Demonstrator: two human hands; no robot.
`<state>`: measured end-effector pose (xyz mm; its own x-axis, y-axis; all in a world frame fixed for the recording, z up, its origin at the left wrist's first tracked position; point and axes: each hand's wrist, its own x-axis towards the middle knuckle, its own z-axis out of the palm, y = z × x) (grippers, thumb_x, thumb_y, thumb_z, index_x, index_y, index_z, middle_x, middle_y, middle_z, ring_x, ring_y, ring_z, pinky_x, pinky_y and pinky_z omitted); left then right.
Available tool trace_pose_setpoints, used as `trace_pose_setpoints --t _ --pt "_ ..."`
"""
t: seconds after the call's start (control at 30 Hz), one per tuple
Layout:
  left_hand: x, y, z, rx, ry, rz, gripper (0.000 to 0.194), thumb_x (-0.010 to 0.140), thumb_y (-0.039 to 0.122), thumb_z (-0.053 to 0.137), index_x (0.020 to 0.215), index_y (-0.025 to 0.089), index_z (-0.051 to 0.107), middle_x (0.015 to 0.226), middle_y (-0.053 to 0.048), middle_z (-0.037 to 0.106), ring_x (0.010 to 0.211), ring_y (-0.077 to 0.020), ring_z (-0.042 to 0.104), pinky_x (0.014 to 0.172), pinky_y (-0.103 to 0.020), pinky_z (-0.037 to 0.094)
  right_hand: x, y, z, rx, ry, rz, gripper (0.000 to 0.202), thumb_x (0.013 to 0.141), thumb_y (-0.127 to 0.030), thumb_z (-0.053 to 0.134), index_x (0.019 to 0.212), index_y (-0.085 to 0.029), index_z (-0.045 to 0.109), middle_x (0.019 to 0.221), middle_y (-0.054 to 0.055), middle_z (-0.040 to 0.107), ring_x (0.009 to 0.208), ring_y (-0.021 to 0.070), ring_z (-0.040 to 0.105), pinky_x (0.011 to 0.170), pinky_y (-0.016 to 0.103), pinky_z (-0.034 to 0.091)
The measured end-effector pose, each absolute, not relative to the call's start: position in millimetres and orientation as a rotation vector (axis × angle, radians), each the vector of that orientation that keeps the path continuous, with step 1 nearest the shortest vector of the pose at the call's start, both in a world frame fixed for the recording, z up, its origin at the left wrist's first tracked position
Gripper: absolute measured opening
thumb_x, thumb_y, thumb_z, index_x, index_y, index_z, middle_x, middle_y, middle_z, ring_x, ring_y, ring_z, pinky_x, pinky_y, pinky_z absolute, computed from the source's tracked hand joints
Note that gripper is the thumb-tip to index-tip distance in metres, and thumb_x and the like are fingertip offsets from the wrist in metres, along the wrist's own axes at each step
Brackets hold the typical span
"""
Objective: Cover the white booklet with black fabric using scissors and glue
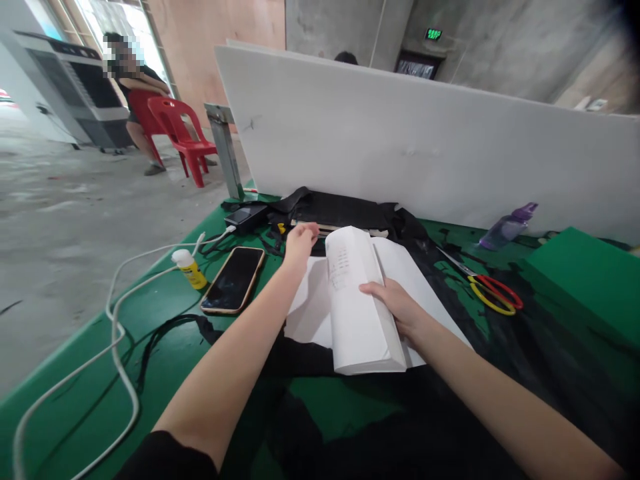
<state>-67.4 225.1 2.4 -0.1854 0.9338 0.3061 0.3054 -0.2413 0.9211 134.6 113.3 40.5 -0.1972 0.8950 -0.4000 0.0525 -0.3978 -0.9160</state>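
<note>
Right hand (397,308) clamped on the white book (356,317), print illegible; left hand (301,240), toward its ten o'clock, grip unclear; EXIT sign (433,33), one o'clock.

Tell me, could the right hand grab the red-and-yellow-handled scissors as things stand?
Probably not straight away: the right hand is holding the white booklet. If it let go, the way looks free, with only low-lying paper and black material before the scissors.
</note>
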Motion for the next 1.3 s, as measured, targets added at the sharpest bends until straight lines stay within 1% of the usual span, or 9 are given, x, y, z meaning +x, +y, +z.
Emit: trace_pose_setpoints --t 0.13,0.2,0.4,0.53,0.73,0.87,1.0,1.13,1.3 --pt "-95.6 225.2 45.2 1.443 1.205 1.656 0.030 0.084 0.014 0.033 0.104 0.012 0.055 0.097 -0.009 0.068 0.087 -0.0147 0.067 0.082 -0.034 0.053 138.5 115.1 27.2 -1.367 -1.126 1.678 0.049 0.072 -0.032 0.068 0.117 -0.018 0.055 0.111 0.012 0.067 0.096 0.0277 0.064 0.081 0.040 0.054" --pt "-104.6 223.7 52.2 1.627 1.310 1.617 0.026 0.085 0.015 0.036 0.100 0.013 0.057 0.089 -0.007 0.068 0.082 -0.0150 0.067 0.081 -0.033 0.053 141.1 115.4 22.2 -1.349 -1.123 1.682 0.050 0.073 -0.034 0.068 0.118 -0.018 0.054 0.116 0.012 0.065 0.101 0.0281 0.063 0.085 0.040 0.053" --pt "-98.8 224.3 14.4 2.253 1.799 0.858 0.029 0.086 0.018 0.040 0.104 0.016 0.062 0.106 -0.010 0.068 0.104 -0.0233 0.060 0.099 -0.041 0.040 145.8 115.1 21.1 -1.309 -1.145 1.719 0.056 0.074 -0.036 0.067 0.124 -0.018 0.050 0.120 0.013 0.062 0.104 0.0288 0.062 0.086 0.041 0.053" --pt "-91.7 229.4 -14.3 2.297 1.827 0.637 0.030 0.084 0.013 0.040 0.097 0.021 0.066 0.112 -0.005 0.067 0.118 -0.0247 0.051 0.109 -0.054 0.021 147.5 116.3 18.6 -1.304 -1.160 1.713 0.058 0.074 -0.037 0.067 0.125 -0.018 0.050 0.120 0.013 0.062 0.105 0.0292 0.061 0.088 0.042 0.052" --pt "-96.7 233.7 -19.4 2.281 1.941 0.554 0.031 0.084 0.016 0.039 0.099 0.020 0.066 0.116 -0.007 0.065 0.115 -0.0255 0.053 0.110 -0.056 0.018 148.1 117.3 16.2 -1.279 -1.155 1.743 0.058 0.074 -0.036 0.067 0.126 -0.018 0.050 0.119 0.013 0.062 0.106 0.0317 0.060 0.090 0.046 0.051" --pt "-109.5 233.9 -6.0 2.164 2.147 0.670 0.034 0.084 0.019 0.039 0.107 0.015 0.063 0.121 -0.012 0.060 0.116 -0.0280 0.052 0.108 -0.053 0.025 149.1 117.4 16.1 -1.266 -1.150 1.763 0.057 0.074 -0.036 0.068 0.125 -0.018 0.050 0.120 0.013 0.061 0.108 0.0320 0.059 0.092 0.048 0.050" --pt "-129.4 232.9 11.0 1.918 2.376 1.017 0.040 0.085 0.022 0.042 0.122 0.014 0.053 0.142 -0.018 0.039 0.133 -0.0324 0.034 0.105 -0.052 0.032 149.6 118.4 13.8 -1.283 -1.155 1.765 0.059 0.073 -0.038 0.069 0.126 -0.019 0.049 0.122 0.013 0.060 0.108 0.0317 0.059 0.091 0.049 0.051" --pt "-140.6 224.9 43.2 1.891 2.260 1.447 0.029 0.082 0.017 0.045 0.107 0.017 0.059 0.135 -0.013 0.045 0.132 -0.0268 0.035 0.107 -0.045 0.033 148.4 118.8 13.4 -1.291 -1.155 1.759 0.056 0.074 -0.038 0.069 0.124 -0.019 0.051 0.122 0.013 0.060 0.107 0.0314 0.060 0.092 0.049 0.051" --pt "-123.8 184.0 104.4 2.163 1.963 1.670 0.026 0.088 0.017 0.039 0.108 0.022 0.055 0.125 -0.008 0.053 0.124 -0.0212 0.045 0.107 -0.038 0.034 147.6 117.5 17.0 -1.359 -1.142 1.721 0.056 0.074 -0.038 0.069 0.123 -0.019 0.051 0.121 0.014 0.061 0.107 0.0319 0.060 0.090 0.047 0.052"
